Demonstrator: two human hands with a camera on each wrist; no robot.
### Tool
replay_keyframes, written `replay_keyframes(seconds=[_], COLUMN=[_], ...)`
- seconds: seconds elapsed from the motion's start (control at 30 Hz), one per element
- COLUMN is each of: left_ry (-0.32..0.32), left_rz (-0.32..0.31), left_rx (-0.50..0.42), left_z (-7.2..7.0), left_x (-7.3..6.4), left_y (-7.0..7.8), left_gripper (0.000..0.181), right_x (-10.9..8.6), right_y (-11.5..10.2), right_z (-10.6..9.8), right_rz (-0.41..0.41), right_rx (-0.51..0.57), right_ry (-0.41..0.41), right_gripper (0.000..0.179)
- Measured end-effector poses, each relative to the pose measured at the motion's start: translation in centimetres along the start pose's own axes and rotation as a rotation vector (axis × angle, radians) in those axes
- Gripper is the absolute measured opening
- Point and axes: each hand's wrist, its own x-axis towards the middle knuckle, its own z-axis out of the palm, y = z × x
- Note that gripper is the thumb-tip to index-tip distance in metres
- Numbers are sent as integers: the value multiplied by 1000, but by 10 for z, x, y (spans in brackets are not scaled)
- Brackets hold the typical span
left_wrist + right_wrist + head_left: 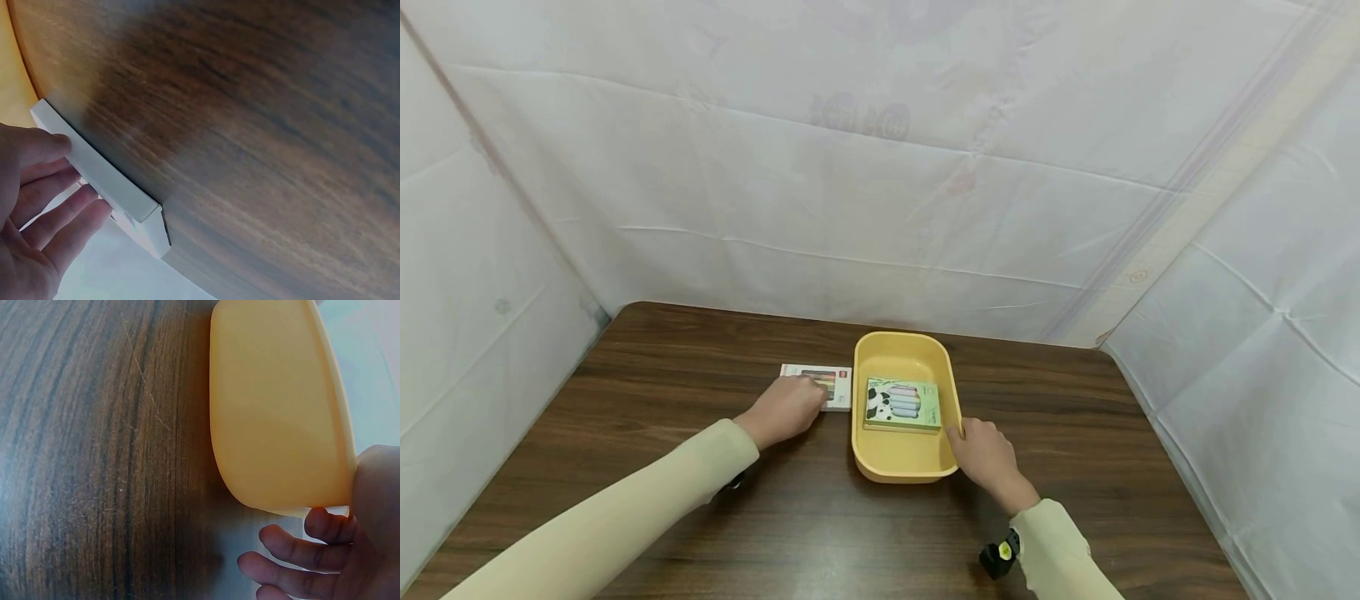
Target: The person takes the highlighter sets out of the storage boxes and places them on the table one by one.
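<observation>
Head view: left hand [787,407] pinches box [842,388], right hand [987,454] grips tub [901,457] — grasping step, apparently; next move likely needs steady lift

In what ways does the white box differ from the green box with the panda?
The green box lies inside the yellow tub, while the white box is outside, beside it. The left hand grips the white box; neither hand touches the green box. The green box shows a panda; the white box has a small red mark. Both are flat and rectangular.
</observation>
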Motion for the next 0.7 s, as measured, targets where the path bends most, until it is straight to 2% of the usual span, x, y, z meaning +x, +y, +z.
replay_keyframes(seconds=[0.3, 0.7], left_ry=[4, 1], left_rz=[-7, -30], left_rx=[-6, 23], left_z=[1, 3], left_x=[6, 12], left_y=[-2, -7], left_gripper=[28, 22], right_x=[1, 0], right_y=[1, 0], right_z=[-2, -2], right_rz=[2, 4], right_rx=[-1, 11], right_ry=[0, 5], right_gripper=[33, 33])
